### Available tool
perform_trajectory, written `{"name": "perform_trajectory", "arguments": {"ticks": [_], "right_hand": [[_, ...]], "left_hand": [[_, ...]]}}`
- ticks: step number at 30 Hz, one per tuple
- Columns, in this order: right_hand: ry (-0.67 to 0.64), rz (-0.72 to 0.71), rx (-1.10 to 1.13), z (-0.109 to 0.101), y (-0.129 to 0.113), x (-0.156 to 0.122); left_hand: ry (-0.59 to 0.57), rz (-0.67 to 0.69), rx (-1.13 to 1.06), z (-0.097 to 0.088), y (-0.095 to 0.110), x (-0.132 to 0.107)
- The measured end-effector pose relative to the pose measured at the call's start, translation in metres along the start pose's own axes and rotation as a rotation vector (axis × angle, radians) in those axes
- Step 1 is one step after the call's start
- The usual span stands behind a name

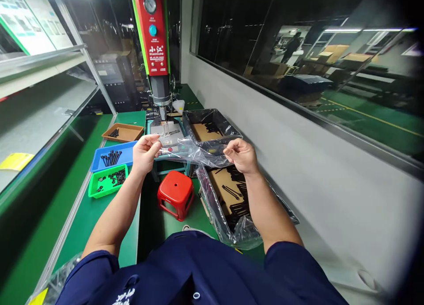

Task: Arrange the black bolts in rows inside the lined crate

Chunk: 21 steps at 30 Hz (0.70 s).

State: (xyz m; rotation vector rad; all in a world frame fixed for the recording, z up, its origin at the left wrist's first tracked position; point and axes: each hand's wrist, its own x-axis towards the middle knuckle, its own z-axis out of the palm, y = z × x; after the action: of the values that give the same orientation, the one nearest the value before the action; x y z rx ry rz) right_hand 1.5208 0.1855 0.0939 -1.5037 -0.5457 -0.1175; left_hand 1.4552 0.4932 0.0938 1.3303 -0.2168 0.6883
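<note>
A clear plastic bag (pixel 192 151) is stretched between my two hands in front of the machine. My left hand (pixel 145 152) pinches one end of it, above the blue tray's right side. At the other end my right hand (pixel 241 155) grips the film, over the gap between two lined boxes. Through the film, part of the machine's base plate (pixel 165 130) shows. Beneath my right forearm lies a plastic-lined box (pixel 223 208) with many black slender parts in it.
A red press machine (pixel 154 40) stands ahead. On the left bench are a brown tray (pixel 127 133), a blue tray (pixel 96 161) and a green bin (pixel 96 192), all holding black parts. A red stool (pixel 175 190) sits below; another lined box (pixel 198 133) lies behind.
</note>
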Motion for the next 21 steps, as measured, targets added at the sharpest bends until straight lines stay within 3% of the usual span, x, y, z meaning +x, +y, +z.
{"name": "perform_trajectory", "arguments": {"ticks": [7, 12, 16, 18, 21], "right_hand": [[0.157, -0.051, 0.038, -0.037, -0.014, -0.007], [0.345, -0.03, 0.006, -0.055, -0.033, -0.02], [0.457, 0.004, -0.075, -0.057, -0.05, -0.032], [0.492, 0.018, -0.077, -0.053, -0.058, -0.035], [0.548, 0.055, -0.038, -0.046, -0.065, -0.036]], "left_hand": [[-0.271, 0.072, -0.11, 0.04, -0.007, 0.04], [-0.335, -0.002, -0.298, 0.082, -0.026, 0.064], [-0.474, -0.11, -0.452, 0.103, -0.052, 0.084], [-0.627, -0.19, -0.511, 0.111, -0.076, 0.09], [-1.044, -0.275, -0.476, 0.126, -0.119, 0.086]]}}
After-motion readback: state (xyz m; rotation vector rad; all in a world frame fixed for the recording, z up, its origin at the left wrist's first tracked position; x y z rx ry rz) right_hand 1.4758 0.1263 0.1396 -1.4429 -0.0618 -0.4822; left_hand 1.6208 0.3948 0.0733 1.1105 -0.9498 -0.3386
